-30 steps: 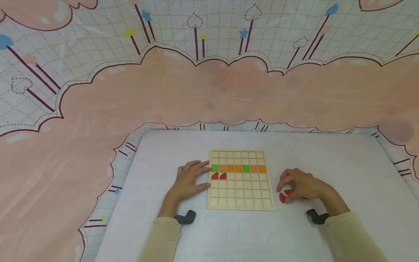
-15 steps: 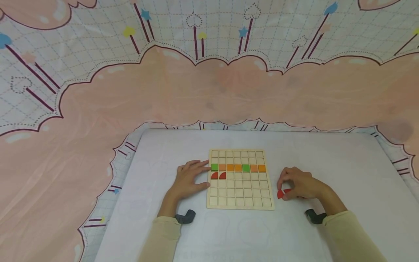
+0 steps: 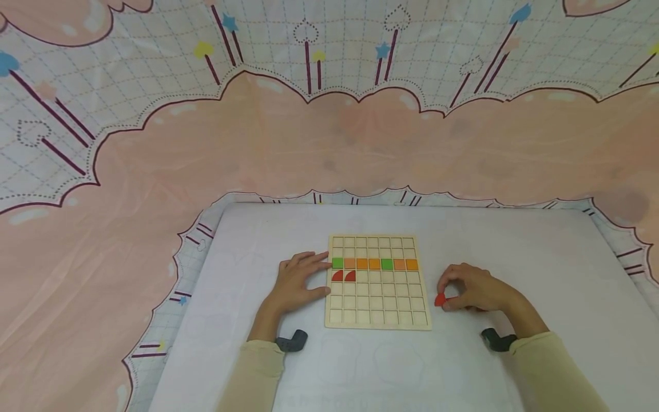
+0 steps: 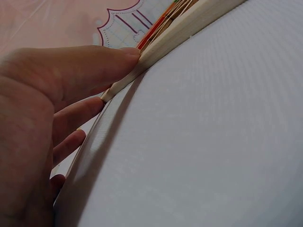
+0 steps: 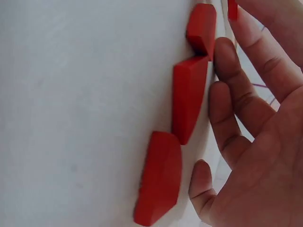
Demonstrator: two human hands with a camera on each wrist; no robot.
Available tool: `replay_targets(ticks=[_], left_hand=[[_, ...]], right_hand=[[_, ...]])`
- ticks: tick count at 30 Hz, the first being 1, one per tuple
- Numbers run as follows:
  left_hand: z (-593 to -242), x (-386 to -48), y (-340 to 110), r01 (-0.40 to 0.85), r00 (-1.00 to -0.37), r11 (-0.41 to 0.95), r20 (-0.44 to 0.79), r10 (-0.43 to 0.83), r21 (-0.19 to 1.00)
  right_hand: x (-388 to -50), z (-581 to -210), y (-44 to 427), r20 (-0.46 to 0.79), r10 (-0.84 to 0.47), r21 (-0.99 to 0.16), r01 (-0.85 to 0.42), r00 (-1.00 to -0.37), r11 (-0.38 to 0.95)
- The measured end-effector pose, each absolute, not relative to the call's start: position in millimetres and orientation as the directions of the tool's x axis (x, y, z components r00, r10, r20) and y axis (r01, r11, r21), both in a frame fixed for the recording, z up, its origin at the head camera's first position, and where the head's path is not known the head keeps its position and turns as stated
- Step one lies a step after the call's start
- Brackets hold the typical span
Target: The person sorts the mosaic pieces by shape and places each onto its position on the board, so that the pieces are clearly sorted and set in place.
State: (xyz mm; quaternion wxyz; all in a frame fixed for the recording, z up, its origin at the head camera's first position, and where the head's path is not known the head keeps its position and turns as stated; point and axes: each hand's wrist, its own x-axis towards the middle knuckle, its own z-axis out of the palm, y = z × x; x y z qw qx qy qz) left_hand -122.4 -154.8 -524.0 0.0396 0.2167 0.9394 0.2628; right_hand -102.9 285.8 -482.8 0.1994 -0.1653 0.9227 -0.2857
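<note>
My left hand (image 3: 298, 280) rests against the left edge of a wooden grid board (image 3: 378, 317), its fingers extended and touching the rim. In the left wrist view, the thumb (image 4: 120, 59) lies along the board's side. One row of the board holds green (image 3: 337, 263) and orange squares (image 3: 374, 264). Below that row, two red quarter-circle tiles (image 3: 350, 276) sit in the leftmost cells. To the right of the board, my right hand (image 3: 476, 289) pinches another red quarter-circle tile (image 3: 440, 300) between thumb and fingers. Three loose red tiles (image 5: 190, 99) lie under that hand, mostly hidden from the head view.
A white table (image 3: 391, 366) carries everything. Pink and white patterned cloth (image 3: 360, 143) covers the area behind and beside it. A dark curved device sits at the left wrist (image 3: 292, 341) and another dark device (image 3: 496, 341) at the right.
My right hand's thumb and fingers have come together on one red tile and drawn it slightly up and left, turning it. My left hand and the board stay as they were.
</note>
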Motion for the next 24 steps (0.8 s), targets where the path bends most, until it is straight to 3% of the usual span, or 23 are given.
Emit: replay_targets(ticks=[11,24], left_hand=[[-526.7,-123.4,-155.9,0.376,-0.904,0.767,0.023,0.428,0.519],[-526.5,-123.3,-156.0,0.377,-0.904,0.764,0.029,0.427,0.524]], right_hand=[[-109.1,-473.5,263.9,-0.213,-0.365,-0.666,-0.138,-0.906,0.733],[-125.9,-473.9,195.3,-0.046,-0.402,-0.714,-0.251,-0.915,0.654]])
